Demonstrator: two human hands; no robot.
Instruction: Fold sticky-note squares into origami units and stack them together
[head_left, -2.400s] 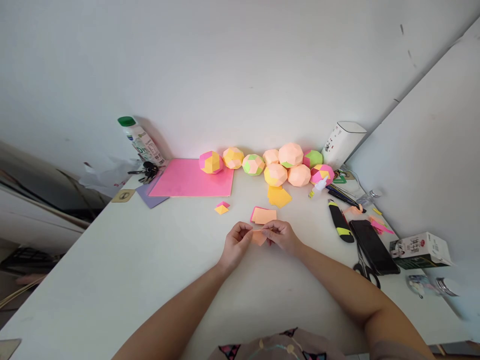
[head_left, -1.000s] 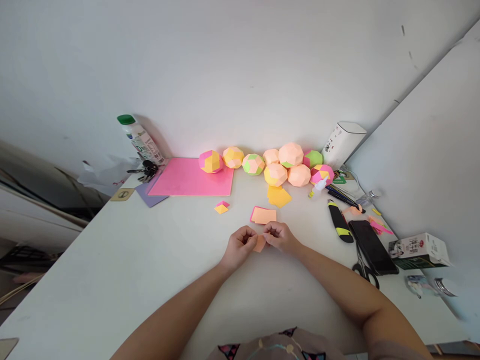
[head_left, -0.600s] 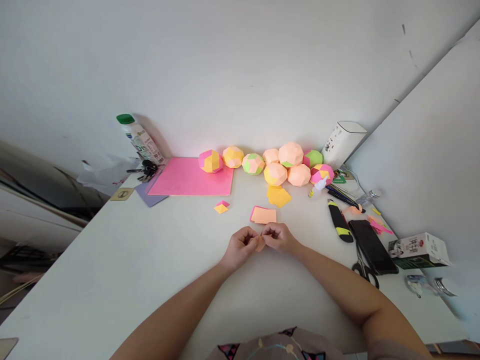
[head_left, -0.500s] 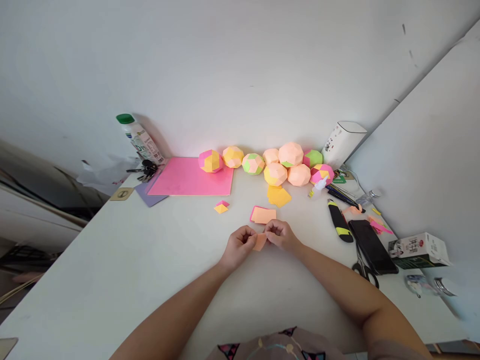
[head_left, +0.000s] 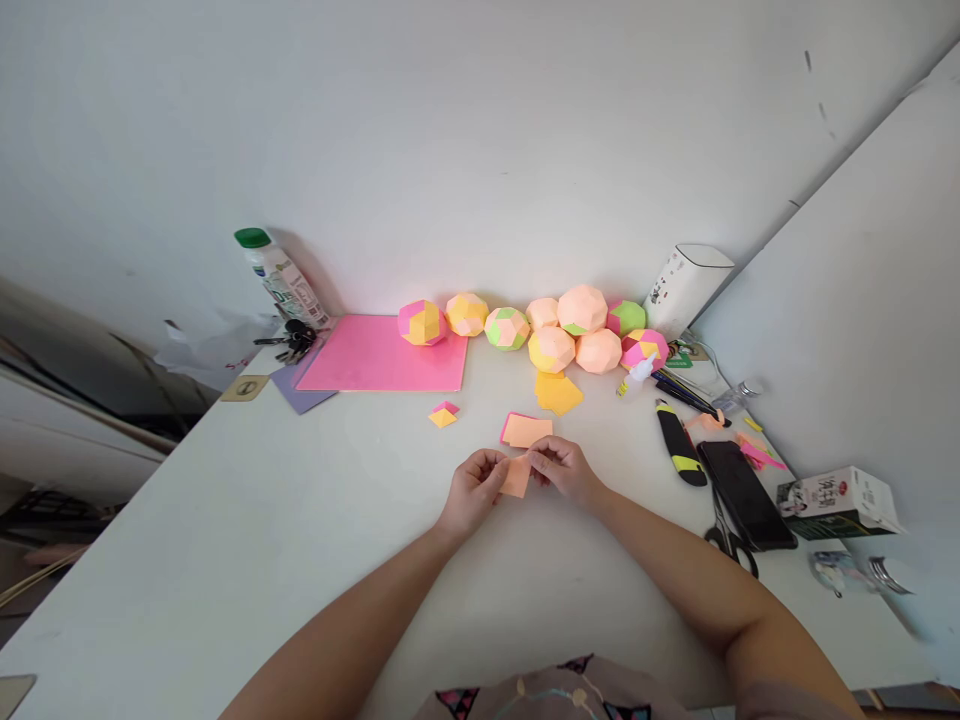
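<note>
A small piece of peach paper [head_left: 515, 478] is held between my two hands above the table. My left hand [head_left: 474, 490] pinches its left edge with thumb and fingers. At its upper right corner, my right hand [head_left: 568, 470] pinches it as well. Just beyond the hands lies a small stack of peach and pink paper slips [head_left: 529, 431]. Farther back are yellow paper pieces [head_left: 559, 393]. To the left rests a small folded pink and yellow paper piece [head_left: 444, 414].
Several faceted paper balls [head_left: 582, 309] line the wall, one on a pink sheet [head_left: 375, 362]. At right lie a box cutter [head_left: 679, 442], a black phone [head_left: 746, 492], scissors [head_left: 729, 540] and a milk carton [head_left: 838, 503]. A bottle [head_left: 287, 280] leans at back left.
The peach paper has turned between my fingers and shows more of its face. My hands have shifted only slightly.
</note>
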